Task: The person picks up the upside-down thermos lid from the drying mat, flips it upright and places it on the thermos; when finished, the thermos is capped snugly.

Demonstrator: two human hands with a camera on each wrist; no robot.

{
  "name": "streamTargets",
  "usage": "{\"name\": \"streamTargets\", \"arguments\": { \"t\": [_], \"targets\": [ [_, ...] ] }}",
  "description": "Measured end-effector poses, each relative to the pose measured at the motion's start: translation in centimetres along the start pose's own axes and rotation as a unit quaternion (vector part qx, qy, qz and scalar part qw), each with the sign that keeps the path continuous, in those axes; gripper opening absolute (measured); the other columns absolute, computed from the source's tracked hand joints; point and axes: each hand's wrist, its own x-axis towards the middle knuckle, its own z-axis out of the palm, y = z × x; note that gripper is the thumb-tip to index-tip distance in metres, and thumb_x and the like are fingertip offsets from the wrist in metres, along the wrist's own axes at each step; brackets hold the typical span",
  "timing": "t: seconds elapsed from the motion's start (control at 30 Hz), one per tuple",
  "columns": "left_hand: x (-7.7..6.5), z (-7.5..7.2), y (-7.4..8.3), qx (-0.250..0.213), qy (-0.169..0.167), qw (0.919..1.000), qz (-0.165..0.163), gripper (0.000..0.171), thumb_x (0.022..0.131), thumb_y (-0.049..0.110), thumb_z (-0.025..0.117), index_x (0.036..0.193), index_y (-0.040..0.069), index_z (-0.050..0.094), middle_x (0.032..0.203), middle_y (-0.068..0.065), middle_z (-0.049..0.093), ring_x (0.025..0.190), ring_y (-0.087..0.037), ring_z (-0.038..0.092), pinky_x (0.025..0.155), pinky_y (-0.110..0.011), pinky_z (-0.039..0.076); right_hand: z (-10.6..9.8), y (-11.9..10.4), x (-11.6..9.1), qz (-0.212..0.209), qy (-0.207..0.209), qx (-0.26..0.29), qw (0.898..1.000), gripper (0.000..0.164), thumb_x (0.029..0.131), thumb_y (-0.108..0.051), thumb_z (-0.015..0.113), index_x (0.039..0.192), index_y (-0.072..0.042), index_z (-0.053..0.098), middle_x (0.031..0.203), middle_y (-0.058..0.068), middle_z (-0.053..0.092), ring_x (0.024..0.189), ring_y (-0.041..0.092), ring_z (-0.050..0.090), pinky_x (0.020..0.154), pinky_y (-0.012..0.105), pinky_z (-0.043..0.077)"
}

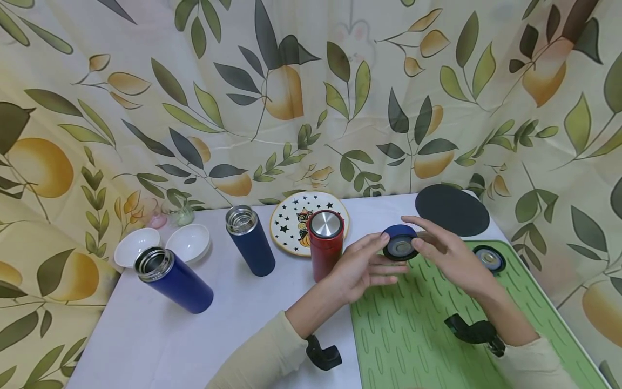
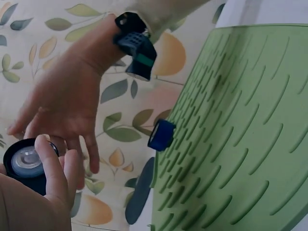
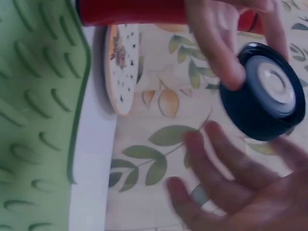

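A blue bottle lid [image 1: 400, 231], its underside with a pale round seal facing up and toward me, is held above the green mat [image 1: 403, 324]. My left hand [image 1: 357, 269] pinches its left side, the thumb on the rim and other fingers stretched beneath. Around the lid's right side, my right hand [image 1: 454, 259] has its fingers extended and spread; its thumb is close to the rim, and contact is hard to tell. In the right wrist view the lid [image 3: 260, 96] sits in the left fingers, above the right hand [image 3: 250, 192]. A second lid [image 1: 489, 259] lies on the mat.
A red bottle [image 1: 325, 254] with a steel-topped lid stands beside my left hand, before a star-patterned plate [image 1: 286, 229]. Farther left are two lidless bottles, navy [image 1: 255, 248] and blue [image 1: 182, 286], and two white bowls [image 1: 189, 243]. A dark round mat [image 1: 452, 209] lies behind.
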Motion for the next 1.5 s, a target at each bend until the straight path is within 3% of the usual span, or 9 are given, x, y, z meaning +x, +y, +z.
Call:
{"name": "streamTargets", "arguments": {
  "t": [0.27,0.43,0.63,0.83,0.9,1.1,1.2,1.3,1.5],
  "targets": [
    [-0.6,0.2,0.0,0.059,-0.001,0.997,0.051,0.037,0.086,0.028,0.065,0.121,0.022,0.055,0.104,-0.013,0.067,0.096,-0.031,0.063,0.067,-0.035,0.055,-1.3,-0.8,0.3,0.024,-0.085,0.032,0.996,0.035,0.1,-0.023,0.039,0.133,-0.017,0.048,0.128,0.003,0.051,0.114,0.011,0.049,0.087,0.031,0.045],
    [-1.4,0.4,0.0,0.19,-0.013,0.9722,0.136,0.036,0.085,0.018,0.066,0.119,0.026,0.057,0.11,0.0,0.064,0.098,-0.018,0.062,0.068,-0.035,0.056,-1.4,-1.1,-0.6,-0.016,-0.094,0.036,0.995,0.037,0.095,-0.012,0.05,0.132,-0.018,0.048,0.129,0.002,0.05,0.113,0.016,0.052,0.084,0.026,0.047],
    [-4.5,0.6,0.4,0.417,0.028,0.8734,0.25,0.047,0.088,0.031,0.062,0.131,0.035,0.045,0.129,0.012,0.051,0.115,-0.007,0.05,0.074,-0.02,0.051,-1.4,-1.7,-1.1,-0.071,-0.025,-0.01,0.997,0.046,0.088,-0.003,0.06,0.131,-0.016,0.05,0.129,0.002,0.052,0.121,0.01,0.044,0.095,0.013,0.035],
    [-10.7,-0.8,2.8,0.419,0.047,0.8244,0.377,0.046,0.087,0.012,0.064,0.131,0.012,0.05,0.127,-0.003,0.055,0.109,-0.017,0.056,0.071,-0.024,0.054,-1.9,-4.4,-0.1,-0.098,0.081,-0.043,0.991,0.054,0.082,0.004,0.064,0.131,-0.014,0.051,0.133,0.004,0.048,0.124,0.009,0.041,0.095,0.011,0.034],
    [-12.8,-1.6,4.1,0.412,0.089,0.7977,0.432,0.045,0.083,0.0,0.065,0.126,0.001,0.051,0.121,-0.013,0.058,0.104,-0.025,0.059,0.071,-0.027,0.055,-1.6,-6.0,0.5,-0.114,0.105,-0.029,0.987,0.055,0.081,0.008,0.064,0.131,-0.011,0.051,0.134,0.006,0.047,0.122,0.011,0.042,0.093,0.012,0.037],
    [-16.4,-5.6,7.0,0.426,0.277,0.6817,0.527,0.051,0.074,-0.018,0.063,0.122,-0.01,0.049,0.118,-0.022,0.057,0.107,-0.036,0.054,0.077,-0.031,0.053,2.7,-12.7,2.8,-0.212,0.14,0.043,0.966,0.055,0.076,0.014,0.065,0.127,-0.005,0.055,0.135,0.008,0.046,0.119,0.022,0.046,0.096,0.026,0.041],
    [-16.6,-7.8,7.1,0.426,0.353,0.6479,0.524,0.055,0.073,-0.016,0.066,0.125,-0.009,0.049,0.123,-0.018,0.055,0.113,-0.034,0.051,0.083,-0.035,0.05,6.5,-15.9,4.1,-0.242,0.121,0.059,0.961,0.051,0.08,0.004,0.066,0.127,-0.011,0.055,0.138,0.004,0.044,0.118,0.021,0.047,0.091,0.031,0.046],
    [-15.9,-9.8,6.5,0.406,0.392,0.6523,0.506,0.057,0.075,-0.011,0.068,0.128,-0.006,0.047,0.128,-0.014,0.052,0.118,-0.03,0.048,0.089,-0.041,0.046,10.8,-17.6,5.8,-0.264,0.09,0.056,0.959,0.046,0.084,-0.01,0.067,0.128,-0.016,0.054,0.138,0.002,0.042,0.119,0.017,0.045,0.088,0.03,0.048],
    [-14.1,-13.1,5.0,0.353,0.396,0.7061,0.469,0.061,0.08,-0.002,0.068,0.135,0.005,0.043,0.131,-0.007,0.049,0.121,-0.022,0.046,0.092,-0.047,0.043,18.5,-17.1,9.8,-0.239,0.074,0.06,0.966,0.043,0.086,-0.018,0.066,0.127,-0.022,0.056,0.136,0.002,0.043,0.121,0.012,0.041,0.09,0.031,0.046]
  ]
}}
